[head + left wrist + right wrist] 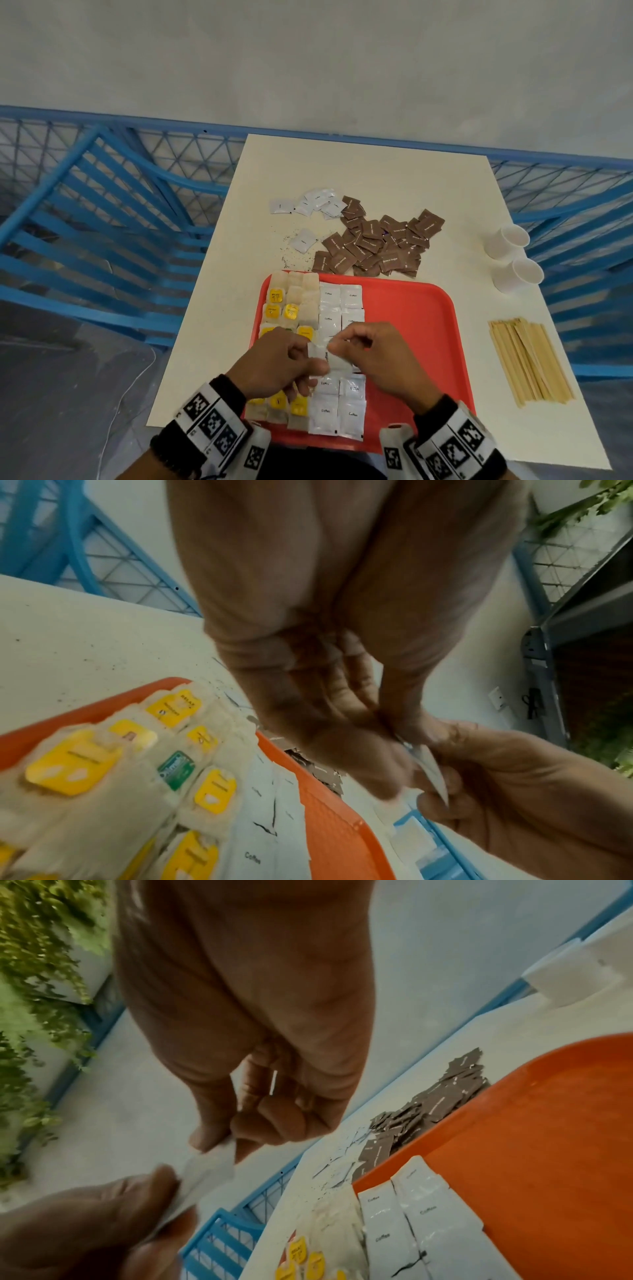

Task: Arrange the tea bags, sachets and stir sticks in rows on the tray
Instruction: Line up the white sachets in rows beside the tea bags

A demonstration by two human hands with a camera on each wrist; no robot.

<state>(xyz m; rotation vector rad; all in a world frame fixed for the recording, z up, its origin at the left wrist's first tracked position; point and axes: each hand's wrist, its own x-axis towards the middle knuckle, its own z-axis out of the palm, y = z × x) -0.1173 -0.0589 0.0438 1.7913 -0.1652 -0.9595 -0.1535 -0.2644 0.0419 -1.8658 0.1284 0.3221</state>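
Two paper cups (pixel 507 241), one red tray (pixel 421 308), six loose white sachets (pixel 303 241) on the tabletop (pixel 376 171); brown sachets (pixel 371 245) and stir sticks (pixel 529 359) overlap too much to count.

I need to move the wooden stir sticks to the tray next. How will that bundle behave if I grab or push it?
The stir sticks look thin and light, so they would probably lift easily. They lie loose and fanned on the table, not bound, so a push would likely scatter them. Being flat, they seem unlikely to roll.

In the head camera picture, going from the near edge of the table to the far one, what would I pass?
Red tray with tea bags and coffee sachets, then the brown sugar sachets, then loose white sachets.
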